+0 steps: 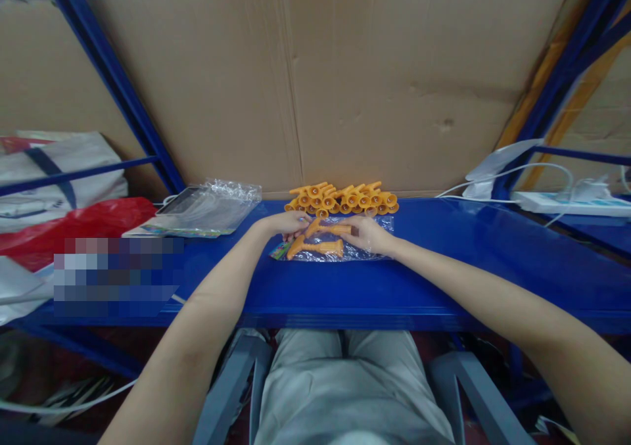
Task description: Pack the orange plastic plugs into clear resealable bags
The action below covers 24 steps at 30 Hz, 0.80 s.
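Two orange plastic hammer-shaped toys lie at a clear plastic bag (pixel 367 253) on the blue shelf. The nearer hammer-shaped toy (pixel 320 248) rests with its head to the left. My right hand (pixel 371 233) is closed around the handle end of the farther hammer-shaped toy (pixel 328 229). My left hand (pixel 290 224) is closed at the bag's left end, close to that toy's head; its fingertips are partly hidden, and what they pinch is unclear. A colourful printed card (pixel 279 250) shows at the bag's left end, below my left hand.
Several more orange pieces (pixel 345 198) with hollow round ends are heaped behind my hands, against the cardboard wall (pixel 369 90). Flat clear bags (pixel 211 211) lie to the left, near a red plastic bag (pixel 113 221). A white power strip (pixel 566 202) and cables are at the right.
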{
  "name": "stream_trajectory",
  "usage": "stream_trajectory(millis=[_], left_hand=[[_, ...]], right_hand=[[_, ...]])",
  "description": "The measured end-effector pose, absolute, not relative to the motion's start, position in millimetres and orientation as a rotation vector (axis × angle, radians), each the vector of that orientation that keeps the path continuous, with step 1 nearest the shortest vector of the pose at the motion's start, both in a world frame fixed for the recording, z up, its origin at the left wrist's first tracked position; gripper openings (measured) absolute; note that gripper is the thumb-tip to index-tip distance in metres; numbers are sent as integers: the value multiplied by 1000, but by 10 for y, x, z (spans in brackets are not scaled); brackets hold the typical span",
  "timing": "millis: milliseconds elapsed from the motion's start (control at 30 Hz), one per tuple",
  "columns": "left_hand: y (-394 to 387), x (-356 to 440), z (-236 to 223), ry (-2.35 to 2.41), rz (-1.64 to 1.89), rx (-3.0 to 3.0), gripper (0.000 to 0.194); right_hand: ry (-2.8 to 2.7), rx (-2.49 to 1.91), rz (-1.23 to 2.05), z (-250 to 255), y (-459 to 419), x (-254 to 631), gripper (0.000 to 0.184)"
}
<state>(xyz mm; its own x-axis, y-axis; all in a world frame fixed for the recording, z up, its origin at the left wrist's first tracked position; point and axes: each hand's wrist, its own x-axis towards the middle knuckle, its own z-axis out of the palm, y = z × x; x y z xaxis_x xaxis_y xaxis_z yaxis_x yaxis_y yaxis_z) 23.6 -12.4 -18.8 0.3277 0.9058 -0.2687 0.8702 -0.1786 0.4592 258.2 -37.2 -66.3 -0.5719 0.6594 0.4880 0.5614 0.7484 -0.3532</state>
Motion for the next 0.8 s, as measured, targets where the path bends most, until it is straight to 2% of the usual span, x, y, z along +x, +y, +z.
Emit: stream_trajectory(millis=[300, 533, 667, 800], left_hand=[[-69, 243, -207, 1642, 406, 2254, 35], [-141, 382, -216, 1516, 327, 2286, 39], [-110, 391, -258, 1555, 229, 2292, 42], [-86, 348, -225, 1611, 167, 2365, 37]], right_hand=[[-2183, -934, 459, -770, -268, 2623, 44], [-2149, -946, 645, -728, -297, 2610, 46], [-2121, -965, 693, -667, -320, 2608, 43], [-2064, -1000, 633, -617, -301, 2627, 29]])
